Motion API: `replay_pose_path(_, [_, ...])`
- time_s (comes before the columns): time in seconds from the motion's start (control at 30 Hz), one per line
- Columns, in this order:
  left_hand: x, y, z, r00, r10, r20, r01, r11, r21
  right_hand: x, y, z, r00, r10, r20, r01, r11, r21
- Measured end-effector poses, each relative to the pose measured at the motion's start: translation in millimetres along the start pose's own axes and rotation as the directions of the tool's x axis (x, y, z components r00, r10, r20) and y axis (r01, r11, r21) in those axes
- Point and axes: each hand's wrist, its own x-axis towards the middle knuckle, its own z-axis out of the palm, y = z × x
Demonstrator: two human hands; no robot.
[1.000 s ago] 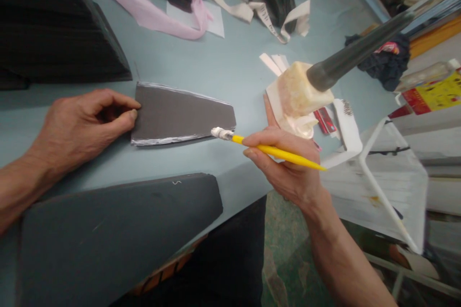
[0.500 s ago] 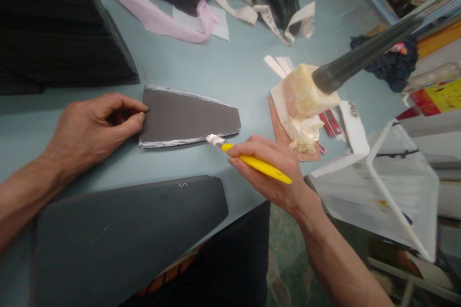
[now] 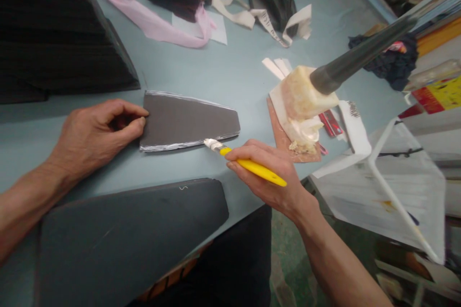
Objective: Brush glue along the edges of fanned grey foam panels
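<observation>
A dark grey tapered panel [image 3: 189, 117] lies flat on the light blue table, with white paste along its two long edges. My left hand [image 3: 97, 134] pinches the panel's wide left end between thumb and fingers. In my right hand [image 3: 268, 168] is a paintbrush [image 3: 259, 170] with a yellow handle. Its white-coated bristles touch the panel's near edge, right of the middle. Closer to me rests a larger dark panel [image 3: 137, 235] with a small white mark near its far edge.
A pasty cream block with a dark tube [image 3: 360, 62] stands on a brown board [image 3: 275, 127] at the right. Dark stacked pieces [image 3: 65, 48] rise at the upper left. A pink cloth strip [image 3: 158, 24] and pale strips [image 3: 234, 12] lie at the back.
The brush has slid slightly left along the panel's near edge, my right hand moving with it. My left hand keeps its pinch, and the whole view has shifted a little.
</observation>
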Motion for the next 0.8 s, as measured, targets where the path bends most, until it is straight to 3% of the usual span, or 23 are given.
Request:
replay_pose_path(0.2, [0,-1,0.9,1.0,0.021,-0.008,-0.021,1.0,-0.006,-8,1,-13,0.998,0.034,-0.061,-0.039,0.997,-0.074])
replay_pose_path(0.47, [0,1,1.6,1.0,0.014,-0.009,-0.014,1.0,-0.018,5,-2,5,1.0,-0.004,-0.025,0.004,1.0,0.004])
replay_pose_path(0.67, [0,-2,2.0,0.999,0.032,-0.01,-0.032,0.999,-0.004,-4,5,-17,0.995,0.071,-0.064,-0.079,0.987,-0.14])
replay_pose_path(0.8, [0,-1,1.0,0.999,0.028,-0.016,-0.028,1.0,-0.001,-2,-4,-15,0.993,0.067,-0.097,-0.078,0.99,-0.114])
